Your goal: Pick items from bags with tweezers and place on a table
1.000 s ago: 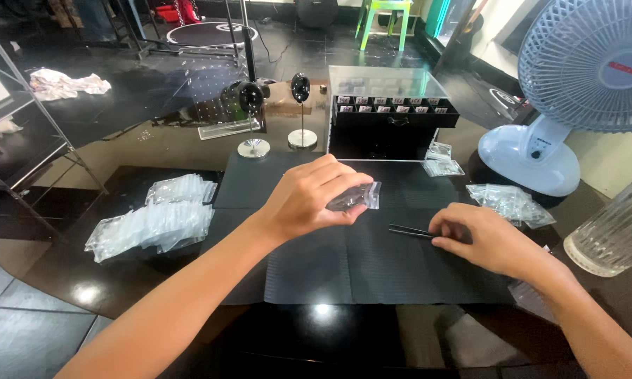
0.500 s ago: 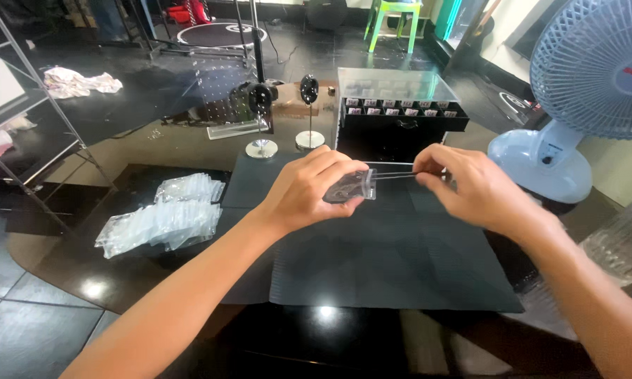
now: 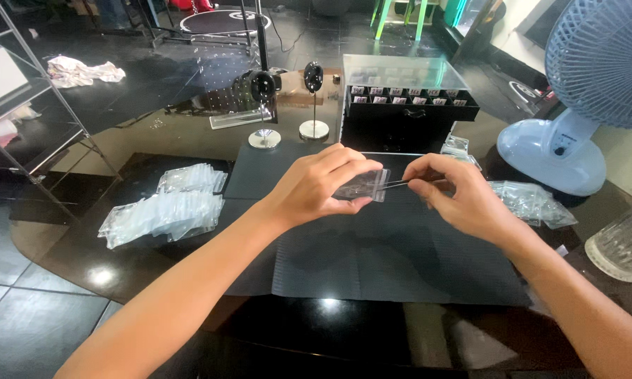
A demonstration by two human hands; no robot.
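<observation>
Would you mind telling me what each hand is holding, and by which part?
The left hand pinches a small clear bag by its left side. The right hand grips thin tweezers at their rear end, tips at the bag's mouth.

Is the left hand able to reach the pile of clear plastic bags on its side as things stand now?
Probably yes. The pile of clear plastic bags lies uncovered on the table, left of the left hand, with nothing between them. But that hand now holds a small clear bag.
</observation>
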